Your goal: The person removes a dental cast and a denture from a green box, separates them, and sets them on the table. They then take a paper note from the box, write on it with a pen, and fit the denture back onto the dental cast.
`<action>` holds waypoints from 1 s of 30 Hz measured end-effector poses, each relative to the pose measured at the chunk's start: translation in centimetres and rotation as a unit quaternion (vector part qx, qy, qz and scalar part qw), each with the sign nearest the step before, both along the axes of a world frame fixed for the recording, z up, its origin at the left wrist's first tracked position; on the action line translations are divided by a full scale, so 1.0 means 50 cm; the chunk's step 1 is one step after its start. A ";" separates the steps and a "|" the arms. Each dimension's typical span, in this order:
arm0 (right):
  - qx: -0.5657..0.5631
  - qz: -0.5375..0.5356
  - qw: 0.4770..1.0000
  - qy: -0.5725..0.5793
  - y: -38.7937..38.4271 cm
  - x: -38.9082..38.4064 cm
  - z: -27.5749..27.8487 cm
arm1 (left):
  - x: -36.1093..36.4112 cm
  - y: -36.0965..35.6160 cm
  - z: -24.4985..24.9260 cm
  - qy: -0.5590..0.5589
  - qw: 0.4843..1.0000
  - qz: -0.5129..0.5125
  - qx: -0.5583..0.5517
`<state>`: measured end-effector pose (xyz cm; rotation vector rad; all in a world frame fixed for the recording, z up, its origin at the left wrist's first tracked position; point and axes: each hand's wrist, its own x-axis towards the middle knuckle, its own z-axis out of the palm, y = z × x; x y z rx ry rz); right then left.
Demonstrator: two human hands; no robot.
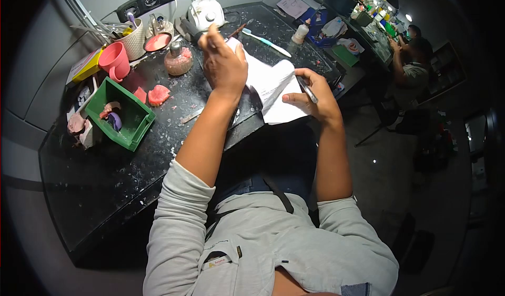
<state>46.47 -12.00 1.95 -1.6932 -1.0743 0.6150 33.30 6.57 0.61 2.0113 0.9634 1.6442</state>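
White paper pages, looking like a notebook [281, 104], spread between my two hands above the front edge of the dark bench. My left hand [225, 67] is closed at the left side of the notebook, its thumb over the paper and its fingers curled. At the lower right edge, my right hand [318, 100] pinches a page between thumb and fingers. A slim grey pen [310, 93] is tucked in that same hand. One page curls up in the middle. Beyond the notebook lies a toothbrush [267, 42], and left of my left hand stands a glass jar [178, 60] of pink material.
On the bench [100, 191] at left are a green bin [138, 121], a pink mug [114, 60], a white tool basket [135, 42] and a pink lump [158, 95]. A white device [206, 15] and a small bottle [300, 33] stand behind. Another person [413, 69] sits at the far right.
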 end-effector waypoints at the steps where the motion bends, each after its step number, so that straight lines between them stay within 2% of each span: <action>1: -0.001 -0.001 1.000 0.000 0.005 0.009 -0.010 | -0.003 0.004 -0.004 0.018 0.989 0.034 0.140; 2: -0.005 -0.007 1.000 -0.023 0.012 0.014 -0.016 | -0.001 -0.002 0.000 0.012 0.984 0.041 0.172; 3: -0.007 -0.012 0.999 -0.048 0.019 0.020 -0.017 | -0.003 -0.017 0.008 0.018 0.963 -0.062 0.263; 5: -0.023 -0.025 0.996 -0.087 0.025 0.033 -0.024 | 0.002 -0.023 -0.005 0.106 0.913 -0.274 0.284; 7: -0.011 -0.033 0.994 -0.107 0.041 0.065 -0.049 | 0.009 -0.043 -0.029 0.228 0.876 -0.357 0.230; 8: 0.044 -0.027 0.993 -0.110 0.051 0.067 -0.056 | 0.012 -0.046 -0.036 0.305 0.856 -0.348 0.229; 9: 0.044 -0.027 0.993 -0.110 0.053 0.073 -0.057 | 0.015 -0.049 -0.043 0.372 0.838 -0.351 0.190; 11: 0.013 -0.090 0.974 -0.206 0.057 0.077 -0.050 | 0.017 -0.050 -0.048 0.412 0.830 -0.335 0.169; 13: 0.026 -0.129 0.975 -0.179 0.065 0.070 -0.040 | 0.014 -0.050 -0.050 0.424 0.829 -0.324 0.169; 15: 0.159 -0.155 0.963 -0.150 0.074 0.070 -0.026 | 0.012 -0.054 -0.051 0.436 0.828 -0.314 0.163; 16: 0.214 -0.129 0.965 -0.084 0.078 0.070 -0.019 | 0.013 -0.056 -0.051 0.443 0.826 -0.313 0.156; 21: 0.112 -0.014 0.982 0.150 0.066 0.049 0.001 | 0.012 -0.063 -0.043 0.456 0.824 -0.309 0.133; 25: 0.082 -0.030 0.987 0.133 0.066 0.080 -0.064 | 0.008 -0.056 -0.043 0.470 0.835 -0.262 0.111; 30: 0.077 -0.058 0.987 0.128 0.059 0.096 -0.077 | 0.014 -0.059 -0.045 0.492 0.825 -0.248 0.123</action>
